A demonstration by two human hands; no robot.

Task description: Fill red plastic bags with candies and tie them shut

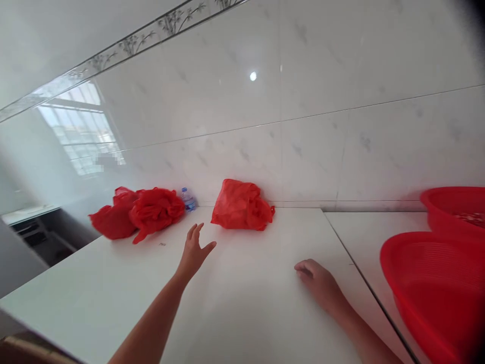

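Note:
My left hand is raised over the white tabletop, thumb and fingers spread, holding nothing. Just beyond it, against the wall, sits a bulging red plastic bag, and the hand is apart from it. My right hand is low over the right part of the tabletop, its fingers curled in toward the thumb. Nothing shows in that hand. Further left lie two more crumpled red plastic bags, one partly behind the other. What the bags contain is hidden.
A small clear bottle with a blue cap stands behind the bags. On the right, a large red plastic basin stands before another red basin with small pieces in it. A seam runs between two table surfaces. A tiled wall rises behind.

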